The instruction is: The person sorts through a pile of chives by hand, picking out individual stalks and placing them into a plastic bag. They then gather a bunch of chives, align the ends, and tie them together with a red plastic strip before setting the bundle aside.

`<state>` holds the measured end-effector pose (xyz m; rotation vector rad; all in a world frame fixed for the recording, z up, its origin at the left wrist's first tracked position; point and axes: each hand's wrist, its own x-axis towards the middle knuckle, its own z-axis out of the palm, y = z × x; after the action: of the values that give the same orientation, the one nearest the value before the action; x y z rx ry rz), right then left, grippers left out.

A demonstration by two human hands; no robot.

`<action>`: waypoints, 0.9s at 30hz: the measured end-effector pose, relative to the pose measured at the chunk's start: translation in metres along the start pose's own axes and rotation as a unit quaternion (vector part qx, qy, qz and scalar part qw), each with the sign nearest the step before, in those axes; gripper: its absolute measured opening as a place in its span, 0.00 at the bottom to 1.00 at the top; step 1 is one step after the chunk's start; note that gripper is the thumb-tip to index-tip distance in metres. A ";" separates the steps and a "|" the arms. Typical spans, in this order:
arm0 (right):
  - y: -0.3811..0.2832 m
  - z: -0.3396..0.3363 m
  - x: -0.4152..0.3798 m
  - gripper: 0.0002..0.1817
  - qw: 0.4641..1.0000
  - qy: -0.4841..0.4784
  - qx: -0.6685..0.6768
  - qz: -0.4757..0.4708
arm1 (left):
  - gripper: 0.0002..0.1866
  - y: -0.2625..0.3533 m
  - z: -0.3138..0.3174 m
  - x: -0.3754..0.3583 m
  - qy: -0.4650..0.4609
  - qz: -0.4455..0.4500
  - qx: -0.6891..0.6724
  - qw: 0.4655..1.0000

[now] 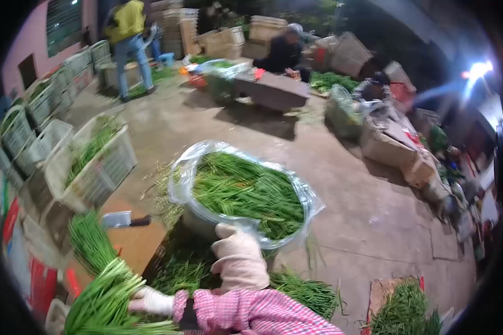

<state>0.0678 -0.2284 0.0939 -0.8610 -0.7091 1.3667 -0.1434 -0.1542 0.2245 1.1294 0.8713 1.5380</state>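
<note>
My left hand (pixel 152 302), in a white glove, is closed around a bunch of green chives (pixel 103 279) at the lower left. The pale stalk ends reach toward my hand and the dark tips point up and left. My right hand (pixel 240 257), in a loose pale glove, is at the near rim of a round container (pixel 198 220) with a clear plastic liner (pixel 179 187). Its fingers look curled; what they grip, if anything, is hidden. Cut chives (pixel 246 192) fill the container. A cleaver (pixel 126 219) lies on a wooden board (pixel 142 240) beside the bunch.
Loose greens (pixel 181 276) lie below the container, with another pile (pixel 405 310) at lower right. A white crate (pixel 103 173) with greens stands at left, before stacked crates (pixel 53 100). Farther back are a standing person (pixel 129 44), seated people (pixel 285 50) and a long box (pixel 271 92).
</note>
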 end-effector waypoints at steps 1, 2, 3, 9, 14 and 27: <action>-0.025 -0.002 -0.010 0.16 0.992 -0.012 -0.126 0.027 | 0.21 -0.002 -0.012 0.006 -0.005 -0.003 -0.026 1.000; -0.049 -0.001 -0.026 0.16 0.971 -0.026 -0.238 -0.004 | 0.21 -0.002 -0.032 0.014 -0.014 -0.007 -0.062 0.998; -0.045 -0.012 -0.030 0.17 0.874 -0.074 -0.436 -0.201 | 0.21 -0.011 -0.045 0.018 -0.033 -0.030 -0.126 0.991; -0.059 -0.016 -0.052 0.19 0.994 0.037 -0.087 0.059 | 0.15 -0.032 -0.054 0.024 -0.095 -0.076 -0.325 0.938; -0.021 -0.052 -0.066 0.22 0.980 -0.044 0.193 0.023 | 0.23 -0.081 -0.122 0.049 -0.006 -0.184 -0.946 0.267; -0.080 -0.070 -0.081 0.30 0.913 -0.001 -0.408 0.011 | 0.26 -0.051 -0.140 0.043 -0.073 -0.077 -0.512 0.852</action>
<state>0.1619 -0.3166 0.1301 -1.5203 -1.3128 1.0695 -0.2643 -0.0990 0.1444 0.3536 -0.0414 1.4337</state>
